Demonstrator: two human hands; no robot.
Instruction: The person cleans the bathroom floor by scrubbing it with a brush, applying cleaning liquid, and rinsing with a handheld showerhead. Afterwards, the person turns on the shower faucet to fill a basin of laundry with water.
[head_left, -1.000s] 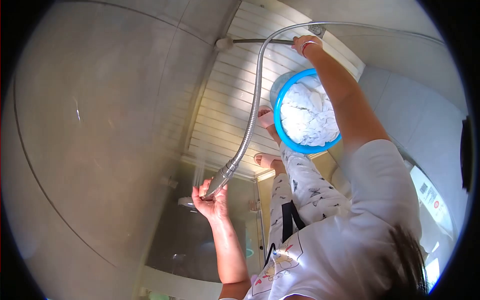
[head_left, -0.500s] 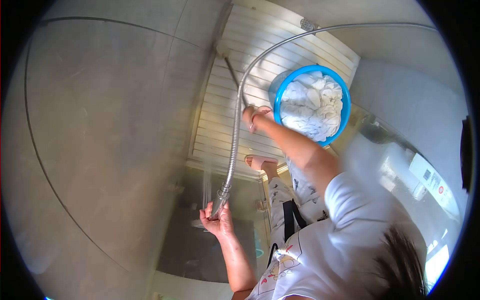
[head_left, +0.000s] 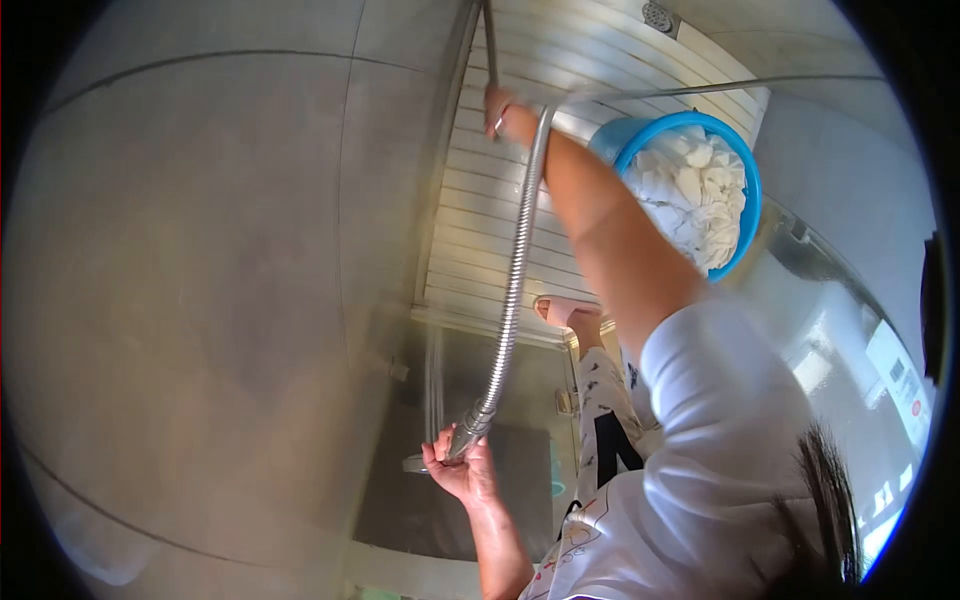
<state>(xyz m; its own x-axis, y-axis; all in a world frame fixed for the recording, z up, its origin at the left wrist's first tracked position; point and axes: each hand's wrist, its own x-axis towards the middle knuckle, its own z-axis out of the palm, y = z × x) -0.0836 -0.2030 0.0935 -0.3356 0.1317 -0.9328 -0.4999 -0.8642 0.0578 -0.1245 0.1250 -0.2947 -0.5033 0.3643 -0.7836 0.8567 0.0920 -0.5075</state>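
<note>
My left hand is closed around the handle of a shower head, low in the view. Thin streams of water run from its face, beside the wall. A ribbed metal hose rises from the handle and passes in front of my right forearm. My right hand, blurred, reaches far out over the slatted floor, wrapped around the thin handle of a long-handled brush. The brush's head lies outside the view.
A blue bucket full of white cloth stands right of my right arm. A large tiled wall fills the left side. A floor drain is at the top; my foot in a pink slipper rests at the floor's near edge.
My right hand has moved farther out with the brush, whose head has left the view. The view has shifted, so the bucket sits farther right. The left hand still grips the shower head.
</note>
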